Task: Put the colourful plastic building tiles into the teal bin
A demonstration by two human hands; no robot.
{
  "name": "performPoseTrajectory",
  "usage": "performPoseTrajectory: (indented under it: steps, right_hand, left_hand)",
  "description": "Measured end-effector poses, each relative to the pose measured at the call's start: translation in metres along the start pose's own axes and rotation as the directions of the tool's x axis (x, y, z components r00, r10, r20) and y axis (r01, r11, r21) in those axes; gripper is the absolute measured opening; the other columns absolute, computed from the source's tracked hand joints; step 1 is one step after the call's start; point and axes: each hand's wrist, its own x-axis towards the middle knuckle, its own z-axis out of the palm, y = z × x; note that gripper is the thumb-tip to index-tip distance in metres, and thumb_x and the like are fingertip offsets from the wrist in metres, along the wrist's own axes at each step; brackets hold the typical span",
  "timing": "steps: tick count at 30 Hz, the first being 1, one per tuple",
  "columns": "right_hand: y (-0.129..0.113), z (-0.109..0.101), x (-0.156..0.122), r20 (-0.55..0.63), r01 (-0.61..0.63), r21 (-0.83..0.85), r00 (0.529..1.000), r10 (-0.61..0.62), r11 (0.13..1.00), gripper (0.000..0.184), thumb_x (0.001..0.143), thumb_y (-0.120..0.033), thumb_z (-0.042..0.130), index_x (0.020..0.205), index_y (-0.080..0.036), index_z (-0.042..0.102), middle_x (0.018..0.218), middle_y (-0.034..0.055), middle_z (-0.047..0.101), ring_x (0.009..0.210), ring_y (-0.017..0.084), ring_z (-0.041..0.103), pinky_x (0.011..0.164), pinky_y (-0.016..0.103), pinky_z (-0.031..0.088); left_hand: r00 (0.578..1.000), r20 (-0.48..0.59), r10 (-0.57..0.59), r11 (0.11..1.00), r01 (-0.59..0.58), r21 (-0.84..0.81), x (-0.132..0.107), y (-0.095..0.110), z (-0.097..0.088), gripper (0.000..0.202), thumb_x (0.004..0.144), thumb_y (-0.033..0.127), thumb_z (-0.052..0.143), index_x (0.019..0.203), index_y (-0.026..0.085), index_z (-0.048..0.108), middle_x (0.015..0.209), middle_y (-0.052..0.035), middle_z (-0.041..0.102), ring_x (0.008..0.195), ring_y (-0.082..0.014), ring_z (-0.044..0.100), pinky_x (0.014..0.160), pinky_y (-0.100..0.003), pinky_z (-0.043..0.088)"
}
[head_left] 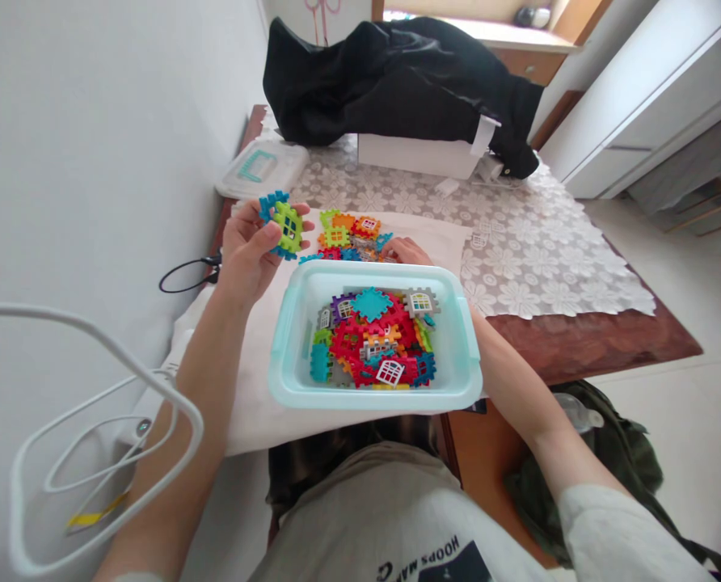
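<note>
My left hand (248,246), raised left of the tub, is closed on several interlocking plastic blocks (288,227), a lime-green window-frame one in front of blue ones. Behind the tub, my right hand (410,251) bends down at the pile of coloured blocks (336,236) on the white cloth. Its fingers are curled together at the pile's right side; the tub rim hides part of the hand, and what they grip cannot be made out. The pale turquoise tub (284,356) stands between my forearms, holding many red, blue, grey and orange blocks (373,343).
A translucent lid (288,166) with a turquoise handle lies at the back left by the wall. A white box (415,153) under a black jacket (397,77) stands at the back. White cable (182,396) loops at the left; a dark green bag (609,453) is at the right.
</note>
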Motion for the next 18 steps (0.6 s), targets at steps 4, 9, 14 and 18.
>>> performPoseTrajectory:
  steps: [4, 9, 14, 18]
  right_hand:
    - [0.000, 0.000, 0.001, 0.012, -0.009, -0.001, 1.000, 0.009, 1.000, 0.022, 0.102, -0.044, 0.066, 0.111, -0.024, 0.066, 0.118, 0.0108, 0.075, 0.113, 0.030, 0.063, 0.105, 0.044, 0.051]
    - [-0.001, -0.004, -0.001, 0.015, 0.005, 0.011, 1.000, -0.005, 1.000, 0.026, 0.098, -0.042, 0.073, 0.114, -0.023, 0.067, 0.118, 0.0114, 0.075, 0.114, 0.031, 0.064, 0.103, 0.043, 0.051]
    - [-0.010, -0.016, -0.008, 0.069, 0.075, 0.017, 0.995, -0.076, 0.997, 0.025, 0.101, -0.049, 0.072, 0.114, -0.027, 0.070, 0.119, 0.0091, 0.076, 0.118, 0.032, 0.064, 0.107, 0.048, 0.051]
    - [-0.016, -0.022, -0.011, 0.105, 0.071, -0.006, 0.992, -0.069, 0.997, 0.027, 0.106, -0.055, 0.065, 0.116, -0.032, 0.072, 0.123, 0.0079, 0.076, 0.121, 0.034, 0.066, 0.111, 0.054, 0.052]
  left_hand:
    - [0.989, 0.143, -0.036, 0.999, 0.040, -0.027, -0.011, 0.014, 0.004, 0.072, 0.061, 0.080, 0.096, 0.100, 0.028, 0.066, 0.119, -0.0105, 0.084, 0.125, -0.0402, 0.080, 0.092, -0.052, 0.071]
    - [0.895, 0.437, -0.087, 0.996, 0.093, 0.008, -0.016, 0.017, 0.007, 0.060, 0.065, 0.075, 0.100, 0.088, 0.023, 0.082, 0.116, -0.0147, 0.087, 0.126, -0.0437, 0.080, 0.111, -0.059, 0.063]
    - [0.969, 0.218, -0.117, 0.993, 0.120, 0.000, -0.011, -0.009, 0.012, 0.068, 0.094, 0.087, 0.063, 0.087, 0.022, 0.082, 0.122, -0.0151, 0.087, 0.122, -0.0394, 0.081, 0.112, -0.056, 0.063]
    - [0.987, 0.153, -0.047, 0.878, -0.032, 0.477, -0.003, -0.036, 0.007, 0.053, 0.096, 0.066, 0.071, 0.120, 0.021, 0.083, 0.154, -0.0140, 0.075, 0.151, -0.0367, 0.064, 0.135, -0.054, 0.042]
